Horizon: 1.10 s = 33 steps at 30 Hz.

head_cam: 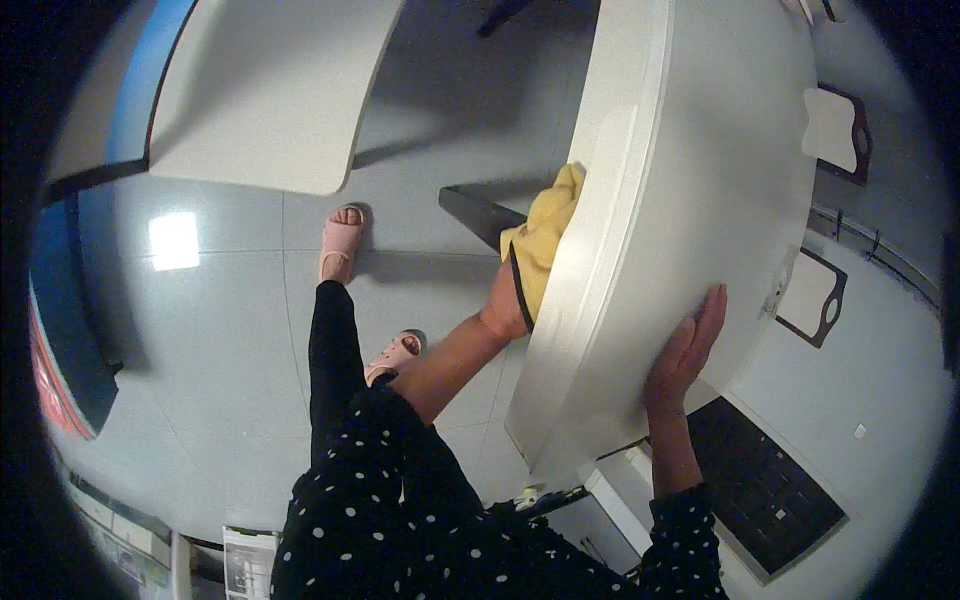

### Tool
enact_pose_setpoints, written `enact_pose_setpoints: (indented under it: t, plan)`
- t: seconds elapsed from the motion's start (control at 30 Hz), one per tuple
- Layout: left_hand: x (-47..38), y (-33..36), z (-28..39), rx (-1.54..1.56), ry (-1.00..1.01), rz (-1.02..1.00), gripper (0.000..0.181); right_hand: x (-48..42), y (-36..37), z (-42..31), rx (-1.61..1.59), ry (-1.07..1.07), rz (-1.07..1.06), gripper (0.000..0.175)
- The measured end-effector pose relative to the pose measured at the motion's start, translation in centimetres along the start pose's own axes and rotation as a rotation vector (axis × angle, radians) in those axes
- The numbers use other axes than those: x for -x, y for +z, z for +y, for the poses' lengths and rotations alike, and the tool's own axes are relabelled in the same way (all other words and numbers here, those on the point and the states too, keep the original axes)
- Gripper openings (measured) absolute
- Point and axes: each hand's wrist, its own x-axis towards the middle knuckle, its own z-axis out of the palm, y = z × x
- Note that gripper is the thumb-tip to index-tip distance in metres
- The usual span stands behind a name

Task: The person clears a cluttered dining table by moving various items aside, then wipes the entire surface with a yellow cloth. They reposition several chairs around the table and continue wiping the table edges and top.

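In the head view, my left hand [506, 304] holds a yellow cloth [546, 229], which has a dark edge band and covers most of the fingers. The cloth lies against the side edge of a large white tabletop or panel [720, 187]. Flat against the broad white face rests my right hand [684, 358], its fingers extended and its thumb side apart, with nothing in it. Black sleeves with white dots cover both upper arms.
A second white tabletop [270, 90] stands at the upper left. A dark metal foot [476, 214] juts out beside the cloth. My pink clogs [345, 236] are on the grey tiled floor. Two dark-framed seats or boards [814, 296] and a dark panel [765, 480] appear at the right.
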Motion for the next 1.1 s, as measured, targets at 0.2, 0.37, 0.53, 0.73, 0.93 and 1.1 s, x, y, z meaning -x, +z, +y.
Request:
enact_pose_setpoints:
  t: [0.2, 0.37, 0.53, 0.73, 0.93, 1.1]
  plan:
    - [8.6, -2.0, -4.7, -0.416, -0.192, 0.062, 0.053, -0.5, 0.4, 1.8, 0.036, -0.001, 0.05, 0.05]
    - [21.2, -0.7, -2.0, -0.108, -0.477, 0.386, 0.053, -1.4, -0.1, 2.6, 0.0, -0.038, 0.091, 0.049]
    - [25.0, 6.1, -1.9, -1.397, -0.014, 0.085, 0.05, -1.4, -0.5, 2.1, 0.063, -0.091, 0.128, 0.048]
    - [16.7, 9.8, -2.5, -0.097, -0.234, 0.566, 0.061, -1.2, -0.2, 1.5, 0.098, -0.026, 0.093, 0.046]
    - [9.4, 9.5, 1.9, -0.914, 0.047, 0.259, 0.066, -0.8, -0.7, 1.2, 0.032, -0.047, 0.057, 0.05]
    - [1.9, 8.6, 3.1, -0.893, 0.183, 0.217, 0.071, -0.9, -0.8, 1.2, 0.043, -0.036, 0.037, 0.051]
